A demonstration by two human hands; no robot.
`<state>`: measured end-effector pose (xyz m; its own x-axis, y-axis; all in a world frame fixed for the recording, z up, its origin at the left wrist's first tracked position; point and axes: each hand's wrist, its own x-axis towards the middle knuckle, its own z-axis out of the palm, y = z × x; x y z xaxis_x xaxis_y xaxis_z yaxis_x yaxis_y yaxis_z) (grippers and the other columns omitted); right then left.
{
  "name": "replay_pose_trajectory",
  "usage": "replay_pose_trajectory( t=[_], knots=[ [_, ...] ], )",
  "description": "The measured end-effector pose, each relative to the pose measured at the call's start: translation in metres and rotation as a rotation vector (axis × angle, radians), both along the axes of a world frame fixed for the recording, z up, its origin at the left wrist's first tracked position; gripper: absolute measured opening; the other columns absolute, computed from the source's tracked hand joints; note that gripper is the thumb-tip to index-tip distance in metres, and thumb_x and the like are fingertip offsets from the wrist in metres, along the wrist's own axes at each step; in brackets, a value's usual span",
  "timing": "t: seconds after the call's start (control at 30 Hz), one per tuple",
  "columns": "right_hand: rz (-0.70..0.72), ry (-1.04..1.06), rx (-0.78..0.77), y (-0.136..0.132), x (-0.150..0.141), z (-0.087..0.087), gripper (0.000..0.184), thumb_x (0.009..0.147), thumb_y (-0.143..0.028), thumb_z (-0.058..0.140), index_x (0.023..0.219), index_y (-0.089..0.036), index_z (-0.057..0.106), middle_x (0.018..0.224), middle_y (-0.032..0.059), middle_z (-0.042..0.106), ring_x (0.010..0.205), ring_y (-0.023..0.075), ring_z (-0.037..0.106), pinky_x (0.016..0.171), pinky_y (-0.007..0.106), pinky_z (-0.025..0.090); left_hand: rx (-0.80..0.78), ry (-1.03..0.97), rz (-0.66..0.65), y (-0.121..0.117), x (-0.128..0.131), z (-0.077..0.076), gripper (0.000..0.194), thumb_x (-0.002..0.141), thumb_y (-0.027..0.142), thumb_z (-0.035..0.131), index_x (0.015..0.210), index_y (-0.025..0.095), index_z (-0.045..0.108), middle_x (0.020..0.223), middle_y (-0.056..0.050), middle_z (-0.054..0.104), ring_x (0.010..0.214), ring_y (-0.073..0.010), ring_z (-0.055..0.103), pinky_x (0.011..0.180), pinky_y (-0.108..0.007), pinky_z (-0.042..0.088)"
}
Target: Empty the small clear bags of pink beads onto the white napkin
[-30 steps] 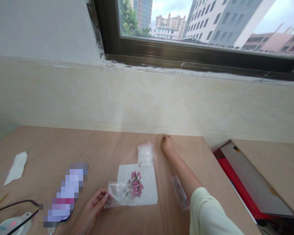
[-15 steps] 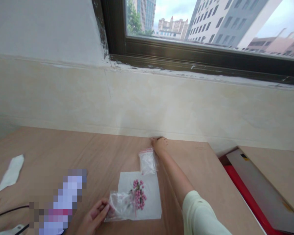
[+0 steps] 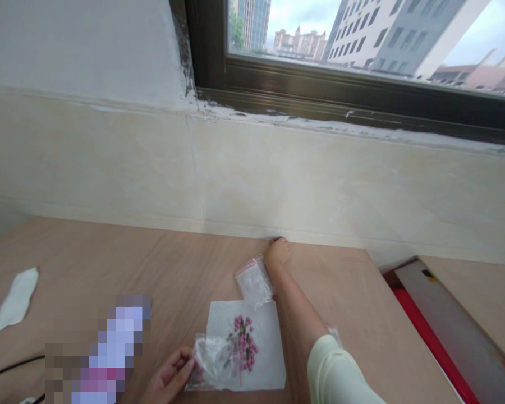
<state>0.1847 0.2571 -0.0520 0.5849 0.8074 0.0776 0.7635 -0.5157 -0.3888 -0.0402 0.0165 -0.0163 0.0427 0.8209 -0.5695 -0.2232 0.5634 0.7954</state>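
My left hand [image 3: 174, 367] pinches the edge of a clear plastic bag [image 3: 214, 356], with something pinkish showing inside near the fingers. The bag overlaps a white paper sheet [image 3: 271, 359], on which pink beads and dark green pieces [image 3: 246, 342] form a cluster. My right hand [image 3: 278, 251] is at the table's back edge by the wall, its fingers curled and turned away, so anything in them is hidden. Beside that wrist lies a second clear zip bag [image 3: 255, 282] with a red seal line, tilted and overlapping the sheet's top edge.
A wooden table [image 3: 151, 264] runs back to the tiled wall [image 3: 130, 163] below a window. At left lie a white tissue [image 3: 14, 300], a pixelated device [image 3: 113, 348] and a black cable [image 3: 14, 367]. To the right stands an open-sided cabinet [image 3: 441, 325] with a red strip.
My right hand has curled more and nudged right along the back edge. The zip bag beside it has turned askew. My left hand keeps its hold on the bag; the view has shifted slightly.
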Motion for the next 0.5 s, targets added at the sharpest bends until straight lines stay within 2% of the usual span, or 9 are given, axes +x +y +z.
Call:
replay_pose_trajectory(
  t=[0.27,0.4,0.5],
  knots=[
    [0.067,0.009,0.011,-0.0029,0.005,-0.0001,0.026,0.08,-0.018,0.033,0.092,-0.006,0.052,0.093,0.0242,0.056,0.089,0.0277,0.053,0.071,0.035,0.036,0.001,0.04,0.046,-0.0004,0.0041,0.0082,0.027,0.053,0.044,0.067,0.059,0.018,0.059,0.059,0.0,0.057,0.065,-0.0182,0.052,0.065,-0.026,0.041],
    [0.077,0.013,0.011,-0.003,0.0044,0.0018,0.028,0.081,-0.016,0.031,0.094,-0.004,0.052,0.093,0.0253,0.056,0.088,0.0278,0.054,0.07,0.035,0.036,0.013,-0.001,0.035,-0.0022,0.0015,0.0036,0.025,0.057,0.041,0.066,0.062,0.018,0.058,0.061,0.0,0.056,0.066,-0.0177,0.053,0.064,-0.027,0.04],
    [0.091,0.02,0.001,-0.0034,0.005,0.0036,0.028,0.081,-0.016,0.031,0.094,-0.004,0.052,0.093,0.025,0.056,0.088,0.0274,0.054,0.069,0.034,0.037,0.023,-0.046,-0.022,-0.0031,-0.001,0.001,0.025,0.06,0.04,0.064,0.065,0.017,0.059,0.063,-0.001,0.058,0.066,-0.0174,0.053,0.065,-0.027,0.041]
  ],
)
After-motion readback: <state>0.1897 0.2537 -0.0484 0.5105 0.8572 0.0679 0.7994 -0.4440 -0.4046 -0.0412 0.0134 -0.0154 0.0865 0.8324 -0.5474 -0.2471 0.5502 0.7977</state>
